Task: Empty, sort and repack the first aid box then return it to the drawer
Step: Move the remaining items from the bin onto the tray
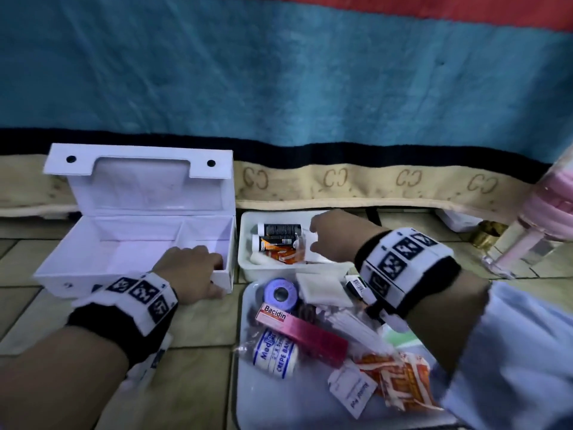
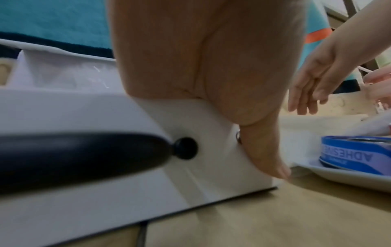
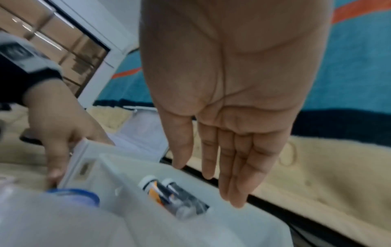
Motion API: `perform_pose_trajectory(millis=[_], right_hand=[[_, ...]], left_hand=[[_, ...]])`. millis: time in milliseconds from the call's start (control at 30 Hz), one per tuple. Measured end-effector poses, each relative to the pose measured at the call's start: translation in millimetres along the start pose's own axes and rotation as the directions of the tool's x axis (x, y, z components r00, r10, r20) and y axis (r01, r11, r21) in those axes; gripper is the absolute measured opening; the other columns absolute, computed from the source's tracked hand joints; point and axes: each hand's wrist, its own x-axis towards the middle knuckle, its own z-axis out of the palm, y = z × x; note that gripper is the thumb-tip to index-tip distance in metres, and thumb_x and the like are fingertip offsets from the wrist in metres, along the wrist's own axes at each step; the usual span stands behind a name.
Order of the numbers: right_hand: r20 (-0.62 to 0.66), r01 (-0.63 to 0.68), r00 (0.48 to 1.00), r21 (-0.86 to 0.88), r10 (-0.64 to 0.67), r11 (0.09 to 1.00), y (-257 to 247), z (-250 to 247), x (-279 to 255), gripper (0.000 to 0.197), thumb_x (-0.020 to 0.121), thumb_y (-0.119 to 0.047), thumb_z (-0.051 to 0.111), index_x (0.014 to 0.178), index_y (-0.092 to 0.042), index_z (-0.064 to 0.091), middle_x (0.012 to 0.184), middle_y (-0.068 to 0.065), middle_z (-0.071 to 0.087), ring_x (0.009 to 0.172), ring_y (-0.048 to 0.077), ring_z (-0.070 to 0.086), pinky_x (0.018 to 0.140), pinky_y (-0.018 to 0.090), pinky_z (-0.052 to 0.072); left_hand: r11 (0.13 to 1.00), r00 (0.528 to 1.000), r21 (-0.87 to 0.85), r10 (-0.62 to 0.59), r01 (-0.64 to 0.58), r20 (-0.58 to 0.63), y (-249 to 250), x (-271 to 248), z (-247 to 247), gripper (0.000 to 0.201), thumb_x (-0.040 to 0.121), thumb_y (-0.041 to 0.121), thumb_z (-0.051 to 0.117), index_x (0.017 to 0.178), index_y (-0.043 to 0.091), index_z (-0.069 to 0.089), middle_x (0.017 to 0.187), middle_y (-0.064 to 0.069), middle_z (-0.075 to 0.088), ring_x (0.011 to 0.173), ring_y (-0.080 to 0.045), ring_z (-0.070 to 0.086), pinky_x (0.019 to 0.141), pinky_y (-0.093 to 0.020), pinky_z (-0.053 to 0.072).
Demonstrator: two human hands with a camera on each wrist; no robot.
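Note:
The white first aid box (image 1: 124,252) stands open and empty on the floor at the left, its lid upright. My left hand (image 1: 189,271) grips its front right corner, fingers over the rim and thumb (image 2: 264,150) on the outer face beside the black handle (image 2: 74,155). My right hand (image 1: 331,237) hovers flat and empty over a small white bin (image 1: 294,276) that holds two bottles (image 1: 279,229) and orange packets; its fingers (image 3: 213,158) are straight. In front lies a white tray (image 1: 279,398) with blue tape (image 1: 280,291), a Bacidin carton (image 1: 297,330), a crepe bandage (image 1: 276,355) and plasters (image 1: 400,380).
A blue blanket (image 1: 279,88) hangs down behind the box and bin, with a beige border along the tiled floor (image 1: 201,324). A clear and pink bottle (image 1: 539,225) stands at the far right next to a small gold object (image 1: 486,237).

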Motion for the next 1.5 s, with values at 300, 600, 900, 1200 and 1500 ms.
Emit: perform_pose_trajectory(millis=[300, 600, 900, 1200, 1500], right_hand=[[0.062, -0.127, 0.989, -0.102, 0.134, 0.987, -10, 26, 26, 0.034, 0.091, -0.016, 0.051, 0.060, -0.013, 0.038, 0.068, 0.000, 0.047, 0.086, 0.024, 0.057, 0.073, 0.027, 0.041], [-0.290, -0.076, 0.948, 0.193, 0.131, 0.978, 18, -7, -9, 0.020, 0.078, -0.009, 0.051, 0.089, -0.017, 0.066, 0.080, 0.004, 0.060, 0.074, 0.026, 0.054, 0.064, 0.026, 0.041], [0.053, 0.191, 0.980, -0.012, -0.191, 0.981, 17, 26, -61, 0.033, 0.080, -0.019, 0.057, 0.110, -0.029, 0.067, 0.110, -0.009, 0.065, 0.102, 0.010, 0.060, 0.080, 0.022, 0.046], [0.247, 0.128, 0.942, 0.365, -0.228, 0.922, 28, -10, -37, 0.018, 0.087, -0.027, 0.064, 0.104, -0.031, 0.065, 0.083, -0.009, 0.071, 0.057, -0.012, 0.056, 0.061, 0.009, 0.041], [0.284, 0.175, 0.946, -0.037, -0.157, 0.984, 3, 18, 19, 0.044, 0.100, -0.013, 0.033, 0.137, -0.035, 0.044, 0.133, -0.002, 0.051, 0.115, 0.015, 0.049, 0.083, 0.019, 0.030]], left_hand=[[0.999, 0.996, 0.020, 0.029, -0.028, -0.084, -4, 1, 6, 0.064, 0.079, 0.067, 0.051, 0.129, 0.027, 0.044, 0.129, 0.000, 0.048, 0.112, -0.021, 0.053, 0.091, -0.034, 0.036], [0.999, 0.992, 0.032, 0.031, -0.028, -0.125, -5, 4, 10, 0.065, 0.077, 0.070, 0.050, 0.127, 0.028, 0.045, 0.125, 0.001, 0.051, 0.107, -0.021, 0.056, 0.088, -0.034, 0.039], [0.999, 0.992, 0.032, 0.024, -0.021, -0.120, -4, 5, 10, 0.065, 0.078, 0.069, 0.050, 0.127, 0.027, 0.045, 0.124, 0.001, 0.050, 0.106, -0.020, 0.056, 0.088, -0.033, 0.038], [1.000, 0.994, 0.015, 0.019, -0.017, -0.107, -5, 6, 10, 0.064, 0.077, 0.070, 0.051, 0.125, 0.029, 0.046, 0.123, 0.002, 0.051, 0.106, -0.020, 0.055, 0.088, -0.033, 0.039], [1.000, 0.995, 0.009, 0.010, -0.009, -0.099, -5, 8, 10, 0.063, 0.077, 0.070, 0.051, 0.124, 0.029, 0.047, 0.122, 0.002, 0.051, 0.104, -0.020, 0.056, 0.089, -0.033, 0.040]])
